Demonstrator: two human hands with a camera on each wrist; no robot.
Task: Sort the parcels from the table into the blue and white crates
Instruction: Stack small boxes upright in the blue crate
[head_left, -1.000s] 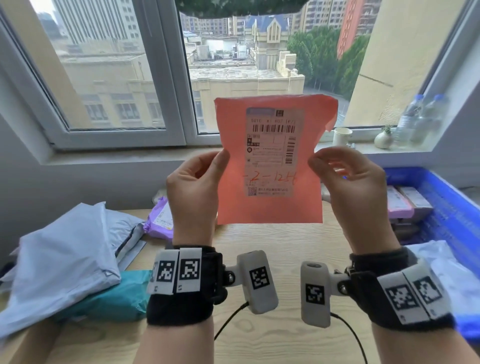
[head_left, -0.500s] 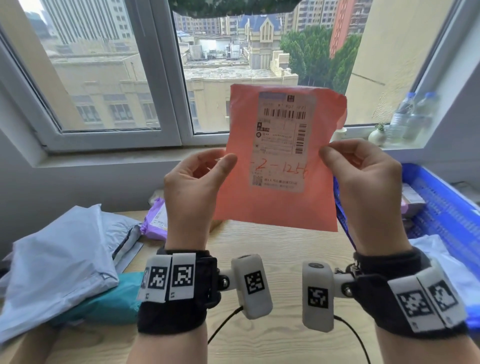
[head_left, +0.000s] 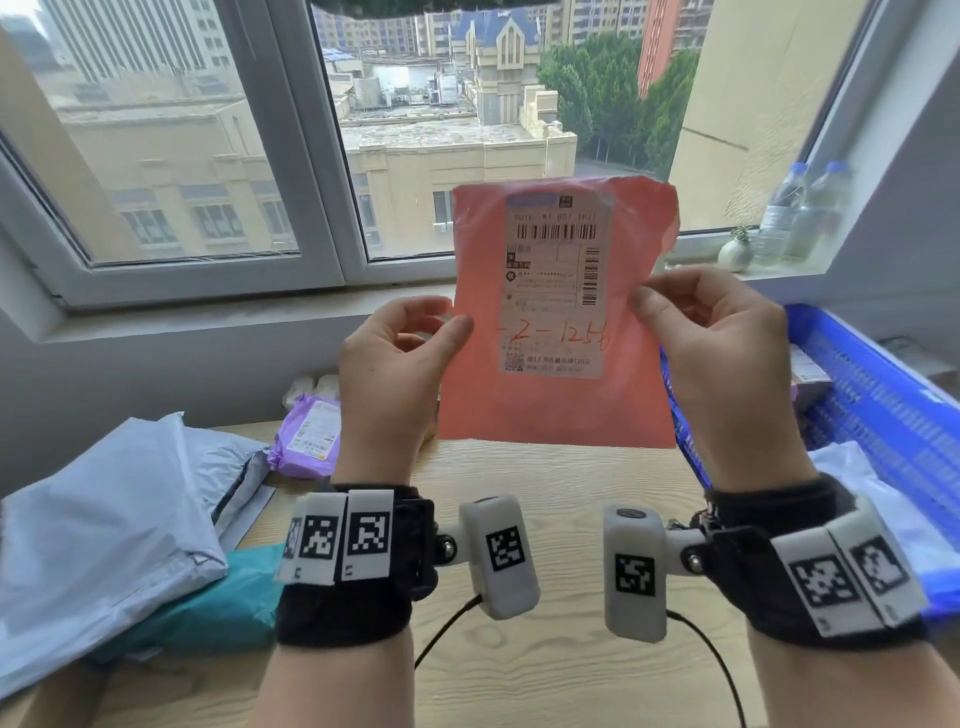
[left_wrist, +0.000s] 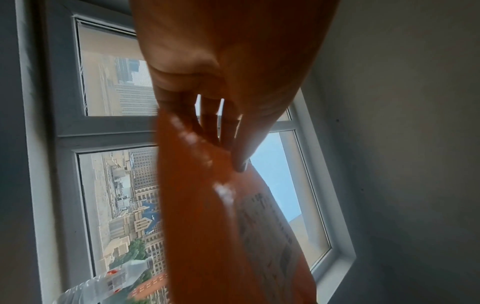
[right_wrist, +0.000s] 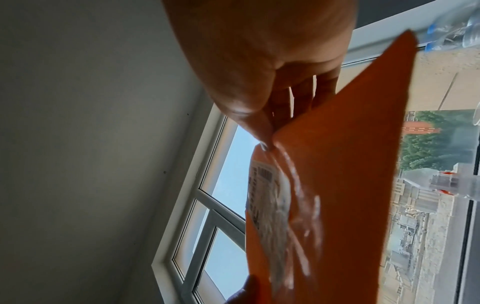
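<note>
- Orange parcel (head_left: 561, 415) held upright in the air above the table (head_left: 545, 649), in front of the window (head_left: 311, 156), label (head_left: 556, 280) facing the camera w/ red handwriting "-2-1256" across it.
- Left hand (head_left: 387, 384) pinches the parcel's left edge, thumb in front, fingers (left_wrist: 210, 121) behind; right hand (head_left: 722, 364) pinches the right edge the same way, thumb on the front, fingers (right_wrist: 301, 96) at the back.
- Wrist views: parcel seen edge-on, blurred, glossy streaks on the film; pinch visible in both.
- Blue crate (head_left: 883, 395) at right, just beside the right hand; small parcels inside, incl. a pink one (head_left: 808, 371), partly hidden by the hand; a white bag (head_left: 872, 499) lies at its near end.
- Left of the table: big grey bag (head_left: 104, 519) lying over a teal parcel (head_left: 223, 608); purple parcel (head_left: 311, 436) behind, near the wall.
- Sill at right: two water bottles (head_left: 800, 213), small white vase (head_left: 735, 254).
- White crate not in view.
</note>
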